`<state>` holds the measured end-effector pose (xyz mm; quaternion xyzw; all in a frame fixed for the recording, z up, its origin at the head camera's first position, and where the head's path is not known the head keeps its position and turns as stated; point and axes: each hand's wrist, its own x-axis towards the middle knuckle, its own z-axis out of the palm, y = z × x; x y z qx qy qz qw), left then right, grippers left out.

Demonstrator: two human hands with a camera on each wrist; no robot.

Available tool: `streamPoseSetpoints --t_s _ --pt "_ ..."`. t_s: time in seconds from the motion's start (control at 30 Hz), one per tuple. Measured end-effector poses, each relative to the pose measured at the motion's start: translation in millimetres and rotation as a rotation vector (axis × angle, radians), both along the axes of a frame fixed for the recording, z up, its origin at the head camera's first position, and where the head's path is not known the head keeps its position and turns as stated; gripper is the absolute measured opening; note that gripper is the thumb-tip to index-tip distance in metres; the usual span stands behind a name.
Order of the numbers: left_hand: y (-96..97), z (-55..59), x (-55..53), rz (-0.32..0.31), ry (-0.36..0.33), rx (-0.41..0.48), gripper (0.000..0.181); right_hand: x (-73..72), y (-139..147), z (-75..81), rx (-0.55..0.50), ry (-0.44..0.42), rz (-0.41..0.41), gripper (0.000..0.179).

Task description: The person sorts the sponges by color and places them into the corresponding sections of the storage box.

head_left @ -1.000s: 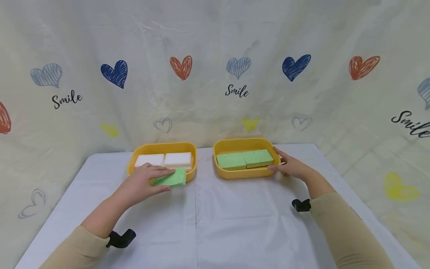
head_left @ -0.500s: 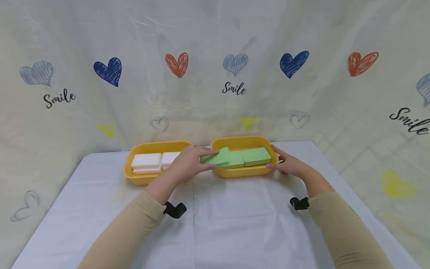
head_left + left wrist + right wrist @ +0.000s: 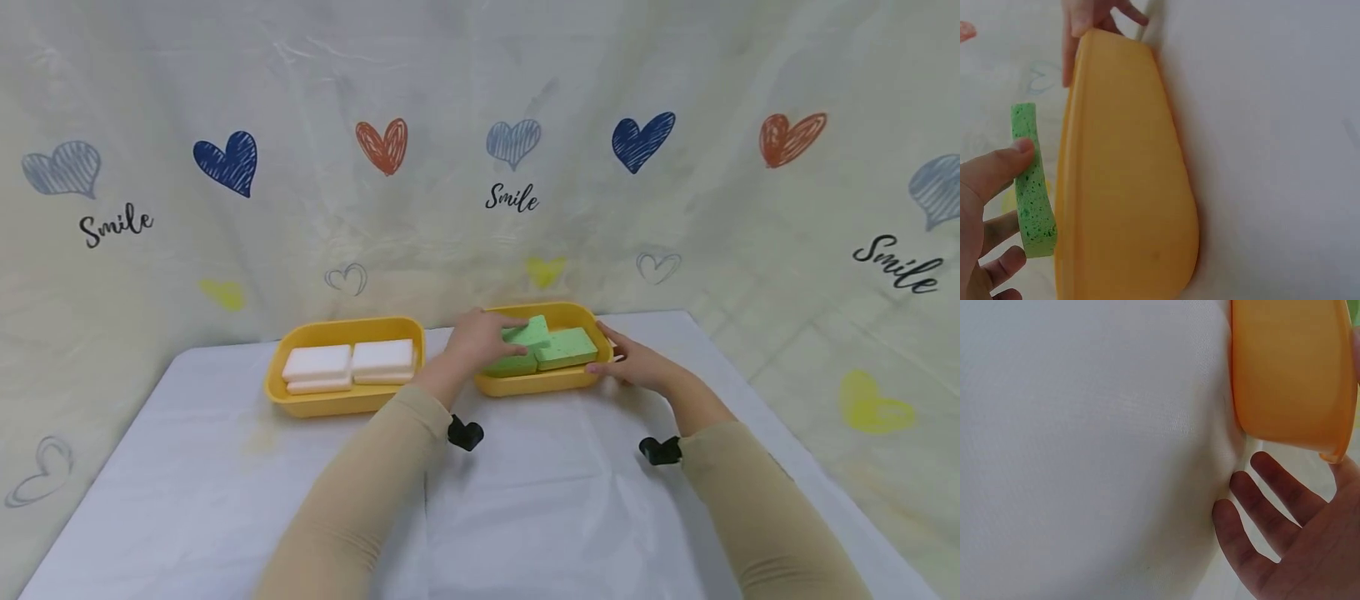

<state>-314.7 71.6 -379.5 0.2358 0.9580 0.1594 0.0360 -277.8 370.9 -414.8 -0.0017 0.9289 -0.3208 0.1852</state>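
Note:
In the head view my left hand [image 3: 474, 342] is over the left part of the right-hand yellow container [image 3: 542, 383], pinching a green sponge [image 3: 534, 332]. The left wrist view shows that sponge [image 3: 1035, 187] with thumb on one face, fingers behind, just beyond the container's rim. Two more green sponges lie side by side inside; the right one [image 3: 568, 347] shows well, while the left one [image 3: 513, 367] is partly covered. My right hand [image 3: 637, 365] holds the container's right end, thumb and index finger at the rim, its other fingers [image 3: 1272, 509] spread loosely below.
To the left stands a second yellow container [image 3: 330, 407] with white sponges [image 3: 382, 358] in two side-by-side stacks. Both containers sit near the back edge of a table with a white cover [image 3: 187, 467]. A curtain [image 3: 442, 67] printed with hearts hangs right behind.
My left hand has carried the green sponge rightward from the left container to above the green sponges in the right one. My right hand stays at the right container's end.

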Motion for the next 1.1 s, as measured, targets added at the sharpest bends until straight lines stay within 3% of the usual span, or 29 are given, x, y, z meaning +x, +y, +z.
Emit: streamPoseSetpoints --t_s 0.27,0.47,0.77,1.1 --pt "16.3 -18.2 -9.7 0.045 -0.005 -0.054 0.058 1.3 -10 -2.2 -0.025 0.0 -0.005 0.103" --pt "19.9 -23.9 -9.9 0.055 -0.021 -0.08 0.058 1.3 -16 -2.7 -0.033 -0.001 -0.007 0.104" --pt "14.1 -22.2 -8.4 0.051 0.01 -0.144 0.058 -4.6 -27 -0.4 -0.039 -0.001 0.015 0.105" --pt "6.1 -13.7 -10.7 0.032 0.05 -0.098 0.058 -8.2 -26 2.8 -0.048 -0.028 0.029 0.103"
